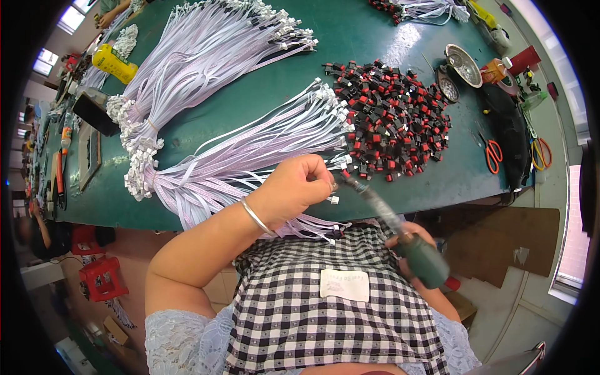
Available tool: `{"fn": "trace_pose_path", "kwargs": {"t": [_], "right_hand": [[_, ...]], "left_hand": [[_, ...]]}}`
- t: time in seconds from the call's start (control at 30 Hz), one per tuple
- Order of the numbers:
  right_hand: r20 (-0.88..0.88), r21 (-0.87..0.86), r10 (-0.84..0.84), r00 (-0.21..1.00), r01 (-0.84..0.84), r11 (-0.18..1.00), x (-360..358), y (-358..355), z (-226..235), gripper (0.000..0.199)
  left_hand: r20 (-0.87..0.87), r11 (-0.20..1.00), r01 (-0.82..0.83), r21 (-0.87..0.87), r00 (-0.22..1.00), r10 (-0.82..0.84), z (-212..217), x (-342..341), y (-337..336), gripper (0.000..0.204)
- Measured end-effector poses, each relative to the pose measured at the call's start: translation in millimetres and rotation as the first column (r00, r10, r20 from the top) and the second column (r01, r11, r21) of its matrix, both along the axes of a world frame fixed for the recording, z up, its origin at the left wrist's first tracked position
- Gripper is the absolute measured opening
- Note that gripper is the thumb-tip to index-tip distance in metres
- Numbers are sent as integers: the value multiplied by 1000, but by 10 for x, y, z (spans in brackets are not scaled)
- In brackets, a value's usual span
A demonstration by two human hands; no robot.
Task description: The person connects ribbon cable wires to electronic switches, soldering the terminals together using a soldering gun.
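Note:
Above the near table edge, my left hand [303, 184] is closed in a pinch at the connector ends of the front bundle of flat white-and-pink ribbon cables [250, 150]. What sits between its fingertips is mostly hidden. My right hand [409, 237] wraps round a tool with a thick green handle and a long silvery shaft [425, 262], blurred by motion. The shaft slants up and left, its tip close to my left fingertips. Just beyond the tip lies a heap of small black-and-red switch-like parts [397, 119].
A larger cable bundle [200, 62] fans across the back of the green table [275, 84]. A yellow bottle [114, 64] and black box [94, 114] stand left. At right are a metal bowl [463, 65] and orange-handled scissors [493, 156]. A red stool [103, 279] stands lower left.

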State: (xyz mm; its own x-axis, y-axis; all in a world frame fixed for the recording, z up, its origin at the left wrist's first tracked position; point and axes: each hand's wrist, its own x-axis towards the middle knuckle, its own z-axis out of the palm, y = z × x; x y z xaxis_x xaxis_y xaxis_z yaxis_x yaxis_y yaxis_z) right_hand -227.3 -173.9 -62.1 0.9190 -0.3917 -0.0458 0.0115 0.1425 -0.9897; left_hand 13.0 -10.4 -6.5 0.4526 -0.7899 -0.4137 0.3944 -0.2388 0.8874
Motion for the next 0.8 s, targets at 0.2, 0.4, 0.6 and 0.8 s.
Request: {"fn": "trace_pose_path", "kwargs": {"t": [0.2, 0.4, 0.6, 0.8], "right_hand": [[-74, -90, 56, 996, -63, 994, 560, 33, 300, 31], [15, -69, 2, 1000, -1, 998, 1072, 307, 507, 35], [-102, 17, 99, 990, -97, 995, 1091, 343, 524, 23], [-84, 89, 4, 996, 4, 996, 1082, 336, 529, 18]], "left_hand": [[-16, 1000, 29, 2, 999, -29, 62, -25, 69, 3], [25, 995, 92, -23, 995, -92, 131, -79, 86, 4], [1, 987, 163, -2, 987, -163, 129, -112, 133, 8], [521, 943, 304, 137, 787, -330, 229, -180, 117, 35]]}}
